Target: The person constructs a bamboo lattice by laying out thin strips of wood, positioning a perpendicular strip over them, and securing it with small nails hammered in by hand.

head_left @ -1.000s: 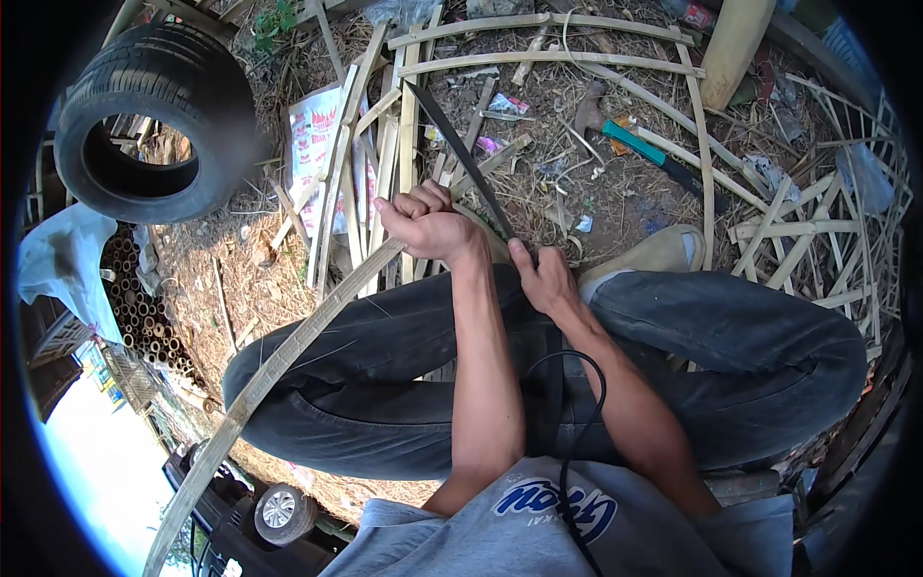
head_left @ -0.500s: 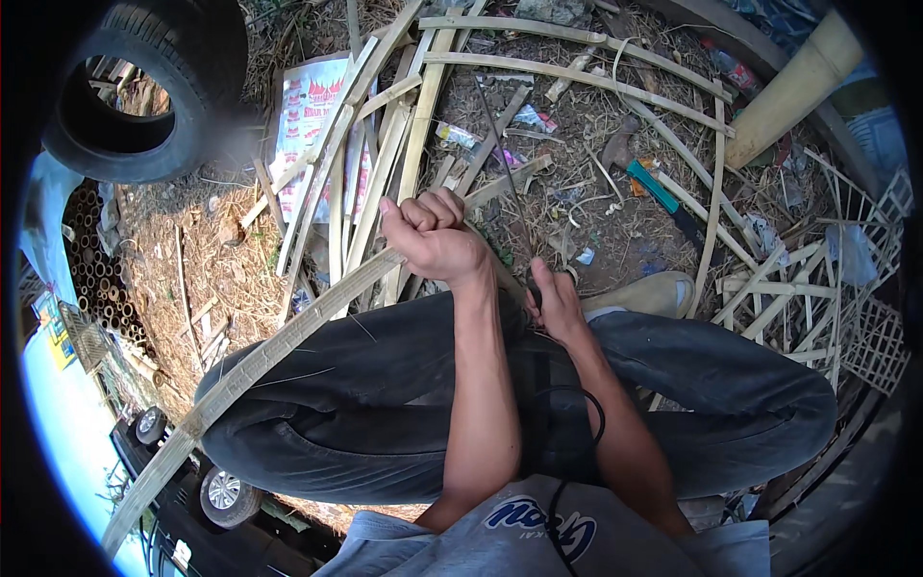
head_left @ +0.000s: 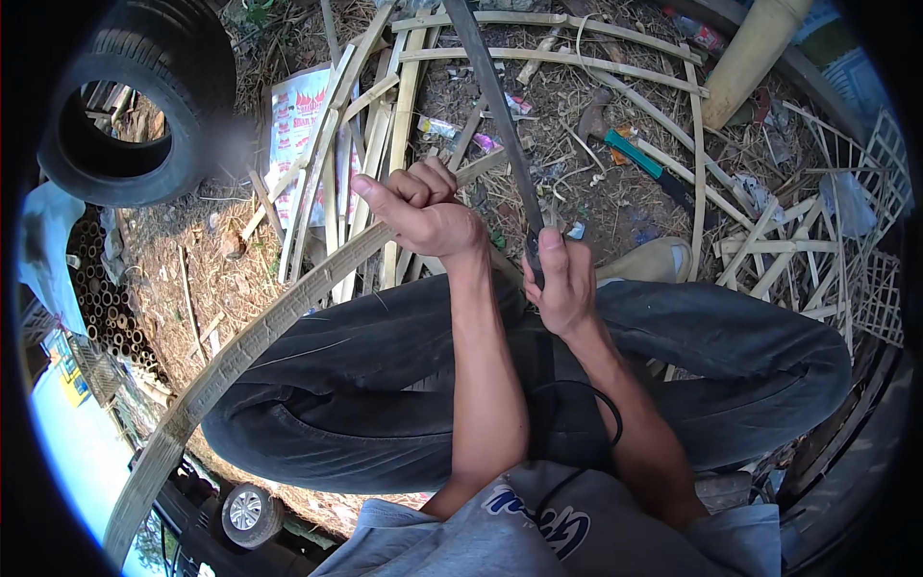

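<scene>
1. A person sits with legs in dark trousers (head_left: 731, 356) folded, and a long dark knife (head_left: 505, 125) rises in front of the lap, its blade pointing away from the body. I place everything else by that knife.
2. The right hand (head_left: 567, 284), at the near end of the knife, is clamped on its handle, thumb laid along the top.
3. The left hand (head_left: 428, 212), just left of the knife, is a fist with the thumb sticking out. Its fingers are curled around one end of a long, pale bamboo strip (head_left: 260, 341); the blade and the strip are apart.
4. That strip runs from the fist away to the left of the knife, slanting over the left leg and back past the knee.
5. Left of the knife, a bundle of loose bamboo slats (head_left: 413, 106) lies on the ground, partly over a white sheet printed in red (head_left: 298, 111).
6. Farther left of the knife, I see a black tyre (head_left: 58, 159) and a stack of cut bamboo tubes (head_left: 120, 317).
7. Right of the knife, a hammer with a teal and black handle (head_left: 635, 154) lies on the straw-littered soil.
8. Farther right of the knife, there are a thick bamboo pole (head_left: 760, 62) and an open lattice of slats (head_left: 784, 245).
</scene>
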`<control>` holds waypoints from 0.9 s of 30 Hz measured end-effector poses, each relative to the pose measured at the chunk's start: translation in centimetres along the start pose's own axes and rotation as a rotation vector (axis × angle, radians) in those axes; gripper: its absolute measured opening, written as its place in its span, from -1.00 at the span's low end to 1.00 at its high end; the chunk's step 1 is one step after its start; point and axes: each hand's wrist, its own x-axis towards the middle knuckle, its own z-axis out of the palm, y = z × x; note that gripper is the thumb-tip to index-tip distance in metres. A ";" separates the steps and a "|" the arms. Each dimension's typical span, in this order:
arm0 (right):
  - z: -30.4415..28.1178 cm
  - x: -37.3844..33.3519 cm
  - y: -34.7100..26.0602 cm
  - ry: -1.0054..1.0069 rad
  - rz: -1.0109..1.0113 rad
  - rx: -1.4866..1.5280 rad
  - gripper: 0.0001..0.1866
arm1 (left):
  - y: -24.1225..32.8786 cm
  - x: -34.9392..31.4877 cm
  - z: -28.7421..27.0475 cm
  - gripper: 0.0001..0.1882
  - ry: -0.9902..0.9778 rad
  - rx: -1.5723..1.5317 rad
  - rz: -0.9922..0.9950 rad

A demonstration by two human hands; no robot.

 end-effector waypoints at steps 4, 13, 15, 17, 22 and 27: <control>0.3 0.1 1.1 0.004 0.027 0.019 -0.25 | -0.1 -0.4 0.3 -0.34 0.026 0.023 -0.008; 0.7 1.9 6.7 0.138 0.086 -0.444 -0.33 | -0.9 0.3 -0.4 -0.37 0.054 0.018 0.011; 1.0 1.3 6.3 0.137 0.079 -0.432 -0.33 | -0.9 0.6 -0.7 -0.37 0.015 0.023 0.039; 1.6 0.5 6.3 0.132 0.079 -0.421 -0.34 | -1.0 0.8 -0.8 -0.38 0.073 -0.011 0.022; 0.7 1.8 8.0 0.133 0.255 -0.369 -0.30 | -1.5 0.0 -0.5 -0.38 0.050 -0.049 0.029; 2.0 0.6 7.9 0.139 0.064 -0.307 -0.20 | -0.6 0.2 -0.1 -0.40 -0.003 0.013 0.074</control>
